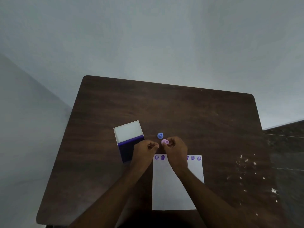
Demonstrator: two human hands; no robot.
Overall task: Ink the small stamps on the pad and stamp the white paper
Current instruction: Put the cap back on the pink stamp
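Flat white paper (171,186) lies nearest; right-hand fingers (167,145) pinch round pink stamp (164,141), left fingers (152,146) curled empty.

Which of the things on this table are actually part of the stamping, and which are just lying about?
Part of the job:
- pink stamp, pinched by the right hand
- blue stamp, standing on the table
- ink pad, lid open
- white paper, purple prints along its top edge

Lying about:
- white specks on the wooden table

A dark wooden table (197,112) carries an open ink pad (127,139), white paper (171,186) and 1 blue stamp (160,135).
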